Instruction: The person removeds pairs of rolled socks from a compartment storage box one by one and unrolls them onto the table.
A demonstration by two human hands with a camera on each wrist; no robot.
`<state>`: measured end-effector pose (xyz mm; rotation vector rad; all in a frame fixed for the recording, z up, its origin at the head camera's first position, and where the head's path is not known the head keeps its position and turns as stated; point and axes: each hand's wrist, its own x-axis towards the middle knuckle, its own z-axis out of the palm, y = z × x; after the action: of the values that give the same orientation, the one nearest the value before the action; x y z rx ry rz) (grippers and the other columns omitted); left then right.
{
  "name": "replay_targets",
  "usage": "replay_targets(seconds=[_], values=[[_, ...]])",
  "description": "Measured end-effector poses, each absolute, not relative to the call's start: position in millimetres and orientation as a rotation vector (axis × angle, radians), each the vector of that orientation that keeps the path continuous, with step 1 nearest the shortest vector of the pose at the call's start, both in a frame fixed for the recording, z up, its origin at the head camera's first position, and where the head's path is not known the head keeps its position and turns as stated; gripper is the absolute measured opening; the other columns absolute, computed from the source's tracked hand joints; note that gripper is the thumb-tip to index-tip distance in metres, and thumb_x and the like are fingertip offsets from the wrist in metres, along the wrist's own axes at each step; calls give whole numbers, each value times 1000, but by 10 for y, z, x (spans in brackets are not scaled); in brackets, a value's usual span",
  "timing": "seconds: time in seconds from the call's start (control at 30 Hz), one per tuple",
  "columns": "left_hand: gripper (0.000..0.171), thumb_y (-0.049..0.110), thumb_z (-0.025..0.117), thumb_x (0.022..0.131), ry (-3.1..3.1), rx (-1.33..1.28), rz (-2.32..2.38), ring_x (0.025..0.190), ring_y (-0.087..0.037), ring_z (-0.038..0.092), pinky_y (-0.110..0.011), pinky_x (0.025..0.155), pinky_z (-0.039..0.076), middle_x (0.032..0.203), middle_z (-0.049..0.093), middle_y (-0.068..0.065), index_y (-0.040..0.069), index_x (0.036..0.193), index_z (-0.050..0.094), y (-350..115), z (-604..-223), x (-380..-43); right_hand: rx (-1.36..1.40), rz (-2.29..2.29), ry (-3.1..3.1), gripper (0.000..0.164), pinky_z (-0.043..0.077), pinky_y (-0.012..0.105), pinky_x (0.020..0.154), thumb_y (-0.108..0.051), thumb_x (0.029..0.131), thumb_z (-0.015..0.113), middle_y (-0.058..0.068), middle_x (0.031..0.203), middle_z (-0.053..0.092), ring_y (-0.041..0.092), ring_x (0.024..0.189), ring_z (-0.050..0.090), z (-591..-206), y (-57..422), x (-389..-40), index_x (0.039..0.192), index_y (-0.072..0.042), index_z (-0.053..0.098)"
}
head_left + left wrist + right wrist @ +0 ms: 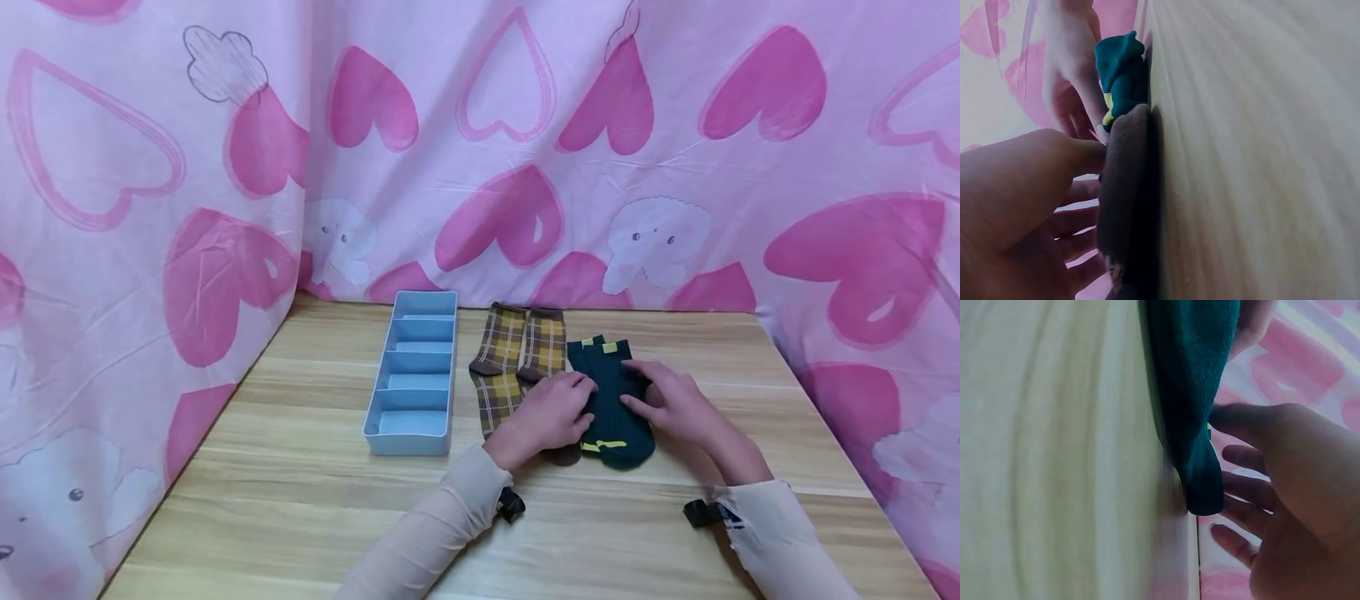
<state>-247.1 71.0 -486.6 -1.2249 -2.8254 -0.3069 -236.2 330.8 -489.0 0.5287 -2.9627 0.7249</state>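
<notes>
A pair of dark green socks [618, 396] with yellow patches lies flat on the table, one sock partly over the other. My left hand [551, 410] reaches across the brown and yellow plaid socks [545, 343], its fingertips at the green pair's left edge. In the left wrist view the fingers of that hand are extended beside a brown sock toe [1124, 187]. On the other side, my right hand [675, 404] has thumb and fingers spread at the right edge of the green socks. The right wrist view shows its thumb touching the green fabric [1194, 394].
Left of the socks stands a light blue box [411, 443] split into several compartments. The wooden table [300, 500] meets a pink heart-patterned cloth [502, 217] at the back and left. A black wrist strap device [701, 513] sits at the right cuff.
</notes>
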Motion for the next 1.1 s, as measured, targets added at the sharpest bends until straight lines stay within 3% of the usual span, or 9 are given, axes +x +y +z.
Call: replay_targets(seconds=[0.2,0.37,0.77,0.97,1.1], values=[[50,42,64,109,-2903,-1186,-301,144,-18,57,-36,122,48,152,62,-1,16,151,58,735,-4878,-2483,485,657,-3074,88,43,66,106,-56,99,75,25,160,53,46,145,52,-4912,3345,-2324,163,-5,43],[51,42,65,108,-2920,-1165,-310,146,-18,56,-35,125,45,154,61,-1,16,150,57,734,-4883,-2473,432,652,-3135,98,40,63,106,-67,96,72,24,166,48,48,152,44,-4903,3377,-2305,167,-8,38],[48,43,64,109,-2966,-1125,-290,149,-17,53,-39,121,49,159,58,1,21,151,59,771,-4932,-2442,404,652,-3181,88,38,65,107,-64,95,74,26,165,48,50,152,44,-4860,3421,-2262,161,-11,50],[46,43,64,109,-2970,-1109,-282,149,-17,53,-39,120,50,159,58,2,22,150,60,783,-4921,-2426,380,638,-3170,91,37,73,108,-64,94,76,28,162,50,52,149,47,-4827,3511,-2253,161,-9,48],[46,43,64,109,-2980,-1095,-277,149,-17,53,-38,121,49,160,57,3,23,150,60,785,-4917,-2420,354,620,-3189,91,34,78,109,-67,94,74,30,166,44,54,151,43,-4816,3588,-2246,162,-12,48]])
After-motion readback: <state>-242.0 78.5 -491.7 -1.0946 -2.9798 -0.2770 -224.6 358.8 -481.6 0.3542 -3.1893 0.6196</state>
